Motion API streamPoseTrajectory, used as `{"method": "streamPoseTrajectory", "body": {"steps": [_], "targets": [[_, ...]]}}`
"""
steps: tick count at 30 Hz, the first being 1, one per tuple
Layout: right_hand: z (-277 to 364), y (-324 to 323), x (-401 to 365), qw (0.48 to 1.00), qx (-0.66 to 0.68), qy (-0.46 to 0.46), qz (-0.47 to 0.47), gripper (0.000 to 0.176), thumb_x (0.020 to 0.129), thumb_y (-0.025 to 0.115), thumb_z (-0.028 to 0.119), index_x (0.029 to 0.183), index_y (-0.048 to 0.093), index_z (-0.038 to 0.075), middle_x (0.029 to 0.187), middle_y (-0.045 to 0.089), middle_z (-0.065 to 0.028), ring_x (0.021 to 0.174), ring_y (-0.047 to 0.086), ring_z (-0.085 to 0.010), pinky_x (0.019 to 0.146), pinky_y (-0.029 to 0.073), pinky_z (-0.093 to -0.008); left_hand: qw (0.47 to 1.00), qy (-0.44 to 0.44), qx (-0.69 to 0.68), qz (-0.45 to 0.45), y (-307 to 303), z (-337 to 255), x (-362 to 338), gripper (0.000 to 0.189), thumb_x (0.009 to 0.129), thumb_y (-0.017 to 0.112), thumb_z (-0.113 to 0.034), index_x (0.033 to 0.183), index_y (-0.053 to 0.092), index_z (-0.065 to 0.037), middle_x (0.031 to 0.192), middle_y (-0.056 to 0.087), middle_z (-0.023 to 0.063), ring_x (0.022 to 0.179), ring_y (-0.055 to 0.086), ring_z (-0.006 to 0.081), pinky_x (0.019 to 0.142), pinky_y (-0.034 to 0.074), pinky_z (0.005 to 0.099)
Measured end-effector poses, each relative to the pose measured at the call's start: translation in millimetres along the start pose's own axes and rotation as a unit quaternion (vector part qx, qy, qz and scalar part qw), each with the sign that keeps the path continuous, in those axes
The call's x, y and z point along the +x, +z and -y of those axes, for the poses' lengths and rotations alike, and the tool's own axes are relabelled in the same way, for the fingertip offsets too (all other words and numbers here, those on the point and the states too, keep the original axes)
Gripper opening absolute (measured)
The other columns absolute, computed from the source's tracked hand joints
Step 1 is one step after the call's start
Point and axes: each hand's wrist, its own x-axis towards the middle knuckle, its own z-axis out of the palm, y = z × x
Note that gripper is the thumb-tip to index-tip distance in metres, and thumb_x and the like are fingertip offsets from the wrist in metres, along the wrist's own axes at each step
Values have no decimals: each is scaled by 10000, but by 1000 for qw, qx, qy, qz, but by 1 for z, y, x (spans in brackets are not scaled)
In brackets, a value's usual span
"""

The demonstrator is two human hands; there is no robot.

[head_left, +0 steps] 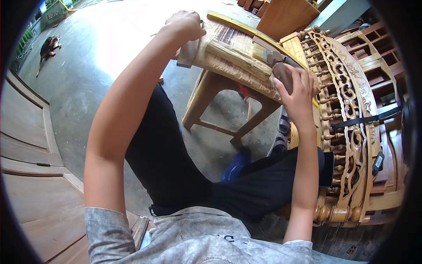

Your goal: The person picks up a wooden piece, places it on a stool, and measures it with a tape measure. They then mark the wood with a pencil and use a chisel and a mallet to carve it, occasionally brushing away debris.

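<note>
My left hand (185,26) is at the far left corner of a worn wooden work stool (215,68), its fingers curled down and partly hidden. Just below it a grey flat piece (188,53) hangs over the corner; I cannot tell what those fingers hold. At the stool's right end, my right hand (299,90) is wrapped round the rounded brown handle of a tool (282,75). The tool's flat, pale end points away over the stool top. A long, pale wooden strip (237,57) lies along the near side of the top, between both hands.
A yellow-edged strip (233,24) runs along the stool's far side. Carved wooden furniture (351,97) stands close on the right, with a black strap (365,119) across it. Wooden panels (26,136) are at left. On the floor lies a dark animal (47,52). Sandals (281,134) sit by the stool.
</note>
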Motion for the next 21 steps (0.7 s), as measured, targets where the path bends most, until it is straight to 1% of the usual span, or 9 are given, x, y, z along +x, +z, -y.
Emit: {"method": "streamPoseTrajectory", "body": {"steps": [4,6,7,10,11,14,18,19,21], "targets": [[26,5,15,998,11,-67,16,531,935,687,478,1327,655,120,1322,556,-96,1299,445,-289,1098,316,-444,1000,-10,2,-14,11,-1,-13,577,906,718,-505,1227,727,-26,1198,727,202,1145,688,326,1001,541,413],[33,13,16,997,-5,-78,30,539,934,692,480,1325,660,111,1319,560,-96,1304,443,-283,1104,298,-427,997,28,-8,-65,13,-11,-27,528,932,708,-460,1238,719,-31,1202,724,196,1137,690,325,994,545,421],[31,25,15,994,-2,-104,-21,481,913,737,420,1281,665,120,1255,594,-63,1249,485,-254,1064,306,-409,995,46,-11,-93,11,-15,-33,503,945,703,-437,1244,715,-33,1204,722,193,1133,692,325,991,547,425],[33,26,13,993,22,-104,-49,425,872,790,344,1224,658,146,1176,623,-19,1168,531,-227,998,326,-398,978,155,-36,-136,8,-28,-42,426,973,688,-363,1259,708,-49,1244,705,176,1130,691,329,995,547,438],[33,24,12,991,22,-109,-73,430,833,822,305,1198,637,172,1130,630,12,1109,554,-214,963,330,-397,981,169,-56,-80,5,-32,-41,389,975,696,-303,1284,698,-66,1294,680,166,1144,685,336,1007,545,437],[27,20,7,989,15,-108,-95,461,830,825,303,1225,627,174,1126,624,5,1111,551,-210,961,328,-396,950,284,-50,-123,18,-23,-38,404,974,701,-269,1326,672,-72,1332,663,179,1171,675,339,1024,544,431],[21,20,2,982,-5,-123,-140,483,818,840,265,1242,622,187,1146,594,11,1113,546,-185,965,327,-404,953,247,-99,-148,22,-24,-38,493,928,777,-285,1363,653,-91,1349,653,192,1148,682,320,1024,551,458],[21,18,2,980,1,-127,-155,490,816,843,235,1252,621,210,1178,589,19,1105,562,-180,966,333,-411,945,260,-106,-167,23,-24,-37,470,920,790,-264,1344,665,-103,1280,694,172,1123,689,311,1000,562,463],[19,16,4,973,26,-135,-185,497,820,839,216,1264,618,228,1200,596,21,1091,576,-181,960,343,-409,956,258,-114,-83,10,-28,-37,414,938,769,-231,1322,676,-107,1230,720,156,1112,696,306,987,569,455]]}}
